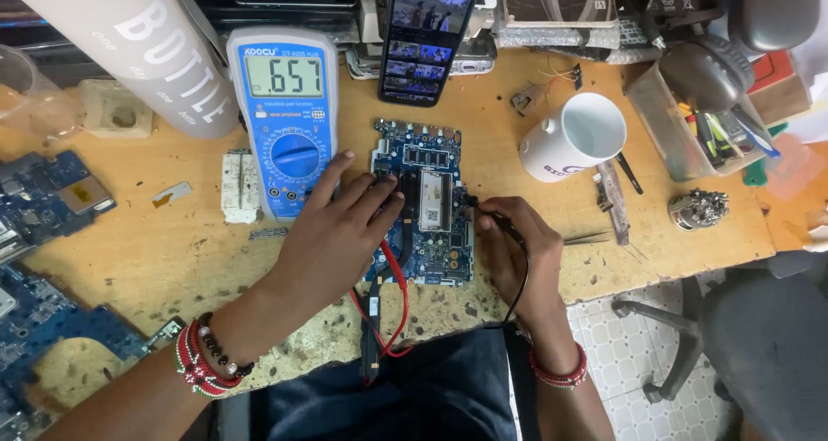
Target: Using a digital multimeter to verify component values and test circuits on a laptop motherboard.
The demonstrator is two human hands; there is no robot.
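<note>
A blue laptop circuit board lies on the worn wooden bench in front of me. My left hand rests flat on the board's left part, fingers spread, with a red test lead running out from under it. My right hand is closed on a black test probe, its tip touching the board's right edge. The probe's black wire drops toward my lap. A blue digital multimeter stands just left of the board with its screen lit.
A white bottle and a clear cup stand at far left. A phone leans behind the board. A white mug, tweezers and a tool box sit at right. More blue boards lie at left.
</note>
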